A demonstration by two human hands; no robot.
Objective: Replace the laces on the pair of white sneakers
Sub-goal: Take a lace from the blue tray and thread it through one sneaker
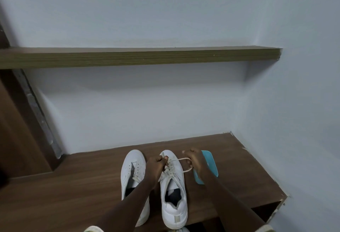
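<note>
Here, at the near edge, two bare forearms reach forward over a brown wood-grain counter top (73,195). On it two white low-top leather sneakers stand side by side, heels toward the person and toes toward the wall. The right-hand white sneaker (174,211) sits between the forearms, and its dark inside shows through the open collar. The left-hand white sneaker (132,160) stands just beside it, partly crossed by the left forearm, with its tongue and rows of eyelet holes in plain sight.

Over the front of the right-hand sneaker, the left hand (156,165) is curled tight, thumb and fingers pinching a cream-coloured flat shoelace (182,158) near the toe-end eyelets. From there the lace runs out sideways in a loop to the right hand (195,160), whose fingers are curled round the loop's far end, just off the shoe's outer side.

Under and behind the right wrist lies a flat turquoise rectangular object with rounded corners (210,162), resting on the counter; what it is I cannot tell.

Beyond that, the counter meets a pale grey-blue wall (165,103). A dark brown wooden panel (18,139) stands at the left. Higher up, a long olive-brown wooden shelf (139,58) runs along the wall.
</note>
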